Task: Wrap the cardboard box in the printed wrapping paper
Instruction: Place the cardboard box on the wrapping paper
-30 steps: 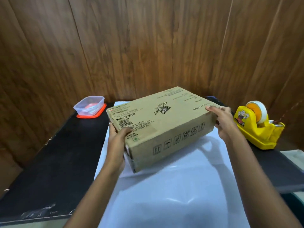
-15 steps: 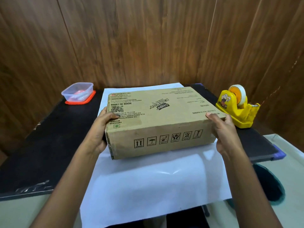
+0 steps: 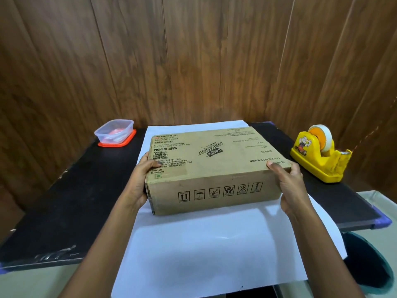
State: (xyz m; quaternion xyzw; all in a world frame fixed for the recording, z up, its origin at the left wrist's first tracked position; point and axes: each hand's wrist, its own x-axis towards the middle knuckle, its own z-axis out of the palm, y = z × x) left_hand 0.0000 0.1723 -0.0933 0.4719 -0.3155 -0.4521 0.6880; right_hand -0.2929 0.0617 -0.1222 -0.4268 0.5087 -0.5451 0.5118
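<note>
Box (image 3: 214, 166): lies on the white paper (image 3: 204, 244), toward its far end. Our left hand (image 3: 140, 179) grips its left end, our right hand (image 3: 289, 181) its right. Step, we judge: positioning. Next: release, fold the near paper edge over.

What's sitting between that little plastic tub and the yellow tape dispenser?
The cardboard box, on the wrapping paper, which shows only white; strips of bare black tabletop flank the paper. The head view shows it.
</note>
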